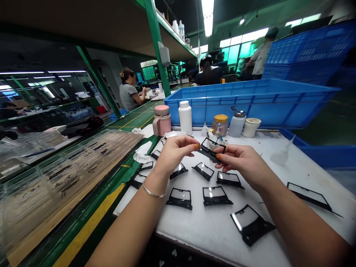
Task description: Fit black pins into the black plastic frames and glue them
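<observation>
Between my two hands, above the white worktop (pixel 191 230), is a black-framed clear part (pixel 209 149). My left hand (pixel 180 151) pinches its left end with thumb and fingers. The right end is held by my right hand (pixel 236 159), thumb on the near side. Several similar black-framed parts lie on the worktop below, among them one in the middle (pixel 217 195), one to its left (pixel 180 198) and a larger-looking one near the front (pixel 250 224). Another rests at the right (pixel 308 194), beyond my right forearm.
A pink mug (pixel 161 122), white bottle (pixel 185 118), yellow-lidded jar (pixel 220 125), grey dispenser (pixel 237 124) and white cup (pixel 251 128) stand at the back before a blue crate (pixel 250 105). Divided trays (pixel 83 163) lie left. A seated person (pixel 129 91) is farther off.
</observation>
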### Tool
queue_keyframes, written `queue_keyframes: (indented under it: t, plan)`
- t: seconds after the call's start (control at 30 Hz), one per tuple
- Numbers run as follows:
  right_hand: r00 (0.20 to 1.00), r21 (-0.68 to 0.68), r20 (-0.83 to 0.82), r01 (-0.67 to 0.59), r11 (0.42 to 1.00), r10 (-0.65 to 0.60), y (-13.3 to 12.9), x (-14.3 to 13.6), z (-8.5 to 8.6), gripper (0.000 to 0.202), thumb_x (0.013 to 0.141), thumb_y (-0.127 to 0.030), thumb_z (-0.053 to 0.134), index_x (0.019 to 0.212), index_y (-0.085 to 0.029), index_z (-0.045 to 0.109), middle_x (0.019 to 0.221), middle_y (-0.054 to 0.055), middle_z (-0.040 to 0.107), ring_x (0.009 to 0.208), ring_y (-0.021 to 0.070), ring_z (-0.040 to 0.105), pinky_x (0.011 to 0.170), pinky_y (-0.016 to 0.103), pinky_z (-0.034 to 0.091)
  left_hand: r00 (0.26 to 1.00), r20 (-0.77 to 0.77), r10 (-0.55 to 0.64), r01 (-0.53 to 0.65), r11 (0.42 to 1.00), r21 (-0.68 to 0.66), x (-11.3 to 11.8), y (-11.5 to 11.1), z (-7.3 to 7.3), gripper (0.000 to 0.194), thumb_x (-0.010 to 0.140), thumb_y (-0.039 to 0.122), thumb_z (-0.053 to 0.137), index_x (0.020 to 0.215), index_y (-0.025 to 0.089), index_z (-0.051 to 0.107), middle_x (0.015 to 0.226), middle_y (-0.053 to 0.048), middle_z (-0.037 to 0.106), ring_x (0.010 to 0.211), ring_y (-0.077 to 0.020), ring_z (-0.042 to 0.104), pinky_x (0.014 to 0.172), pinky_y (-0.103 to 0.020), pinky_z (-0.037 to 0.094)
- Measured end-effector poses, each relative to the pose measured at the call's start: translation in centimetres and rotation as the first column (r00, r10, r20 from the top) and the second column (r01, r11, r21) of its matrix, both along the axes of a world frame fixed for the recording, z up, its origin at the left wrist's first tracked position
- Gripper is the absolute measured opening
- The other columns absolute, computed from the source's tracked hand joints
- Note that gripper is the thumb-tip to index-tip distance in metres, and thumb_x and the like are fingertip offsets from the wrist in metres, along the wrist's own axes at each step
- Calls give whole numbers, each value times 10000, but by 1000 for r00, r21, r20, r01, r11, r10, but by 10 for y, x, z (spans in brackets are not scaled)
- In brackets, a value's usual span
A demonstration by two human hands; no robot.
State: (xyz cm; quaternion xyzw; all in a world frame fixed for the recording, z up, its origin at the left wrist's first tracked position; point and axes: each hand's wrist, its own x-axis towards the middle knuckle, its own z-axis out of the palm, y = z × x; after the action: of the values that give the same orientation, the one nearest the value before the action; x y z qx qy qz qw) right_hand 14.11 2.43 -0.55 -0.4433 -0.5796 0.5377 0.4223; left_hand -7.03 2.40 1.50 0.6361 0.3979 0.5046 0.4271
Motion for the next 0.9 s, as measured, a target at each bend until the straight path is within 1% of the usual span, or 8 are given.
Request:
queue_keyframes:
  t: [0.17, 0.3, 0.43, 0.53, 0.6, 0.7, 0.77, 0.9]
  plan:
    - [1000, -1, 11, 0, 1000, 0, 0, 0, 0, 224, 775, -310, 705, 921, -143, 671, 738, 25, 682, 667, 139, 687, 547, 186, 518, 971, 238, -8, 23, 998, -60, -1, -1, -15, 111, 772, 236, 713, 787, 133, 674, 950, -63, 724, 882, -145, 668, 703, -204, 543]
    - [999, -18, 35, 20, 1000, -19, 0, -2, 0, 189, 783, -272, 693, 921, -146, 675, 718, 22, 676, 672, 154, 701, 543, 190, 521, 893, 450, -9, 50, 996, -80, -10, -1, -14, 164, 748, 193, 727, 687, 138, 585, 831, -29, 730, 771, -124, 683, 627, -184, 546]
    - [999, -9, 33, 39, 999, -39, 0, -1, -2, 179, 784, -257, 692, 923, -146, 674, 702, 17, 671, 659, 150, 700, 536, 185, 521, 879, 476, -33, 75, 995, -69, -14, 1, -13, 169, 719, 197, 748, 701, 140, 590, 711, -9, 696, 642, -95, 644, 548, -156, 511]
    - [999, -3, 25, 35, 999, -35, 0, 0, -2, 183, 785, -266, 694, 924, -149, 678, 706, 12, 666, 653, 146, 699, 535, 183, 522, 902, 431, -28, 80, 991, -103, -14, 1, -14, 157, 697, 212, 771, 753, 152, 638, 676, 8, 668, 606, -82, 612, 542, -154, 495]
    - [999, -5, 26, 30, 1000, -30, 0, 0, -2, 188, 785, -274, 697, 923, -148, 680, 710, 15, 669, 656, 146, 700, 535, 183, 522, 941, 338, -9, 49, 993, -110, -12, 0, -14, 140, 702, 223, 773, 798, 161, 692, 697, 6, 669, 606, -74, 592, 552, -155, 492]
    - [1000, 2, 26, 8, 1000, -8, 0, -1, -2, 202, 783, -298, 705, 923, -154, 682, 731, 17, 679, 668, 146, 702, 538, 180, 520, 995, 95, 43, -43, 999, -2, -8, -4, -14, 113, 748, 220, 732, 842, 162, 753, 799, -32, 699, 684, -93, 597, 594, -169, 500]
    - [1000, 8, 15, -6, 1000, 6, 0, -1, -2, 203, 780, -305, 711, 915, -157, 681, 740, 17, 683, 670, 145, 702, 539, 180, 519, 996, -48, 81, -76, 993, 95, -5, -7, -14, 127, 786, 189, 679, 876, 160, 764, 872, -53, 708, 754, -118, 612, 632, -187, 510]
    - [1000, -2, 0, -14, 1000, 14, -1, -2, -2, 193, 766, -300, 725, 878, -151, 676, 733, 24, 682, 682, 156, 701, 545, 191, 522, 984, -161, 83, -59, 987, 150, -1, -9, -17, 305, 789, 105, 622, 1068, 184, 716, 875, -44, 688, 796, -139, 629, 692, -223, 526]
